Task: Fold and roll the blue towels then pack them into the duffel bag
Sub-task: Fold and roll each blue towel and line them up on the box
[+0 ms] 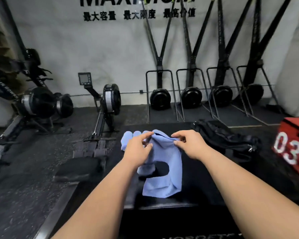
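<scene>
A blue towel (164, 168) hangs by its top edge above a black padded box (197, 169), its lower part draped on the surface. My left hand (138, 147) pinches the towel's top left corner. My right hand (188, 143) pinches the top right corner, and the edge sags between them. Behind my left hand lie rolled blue towels (128, 137), side by side on the box. A black duffel bag (223, 137) lies crumpled at the back right of the box, a zipper pull showing at its right end.
A red plyo box (293, 144) marked 03 stands at the right. Rowing machines (104, 107) sit on the dark rubber floor to the left. Several ski trainers (160, 99) lean against the white back wall.
</scene>
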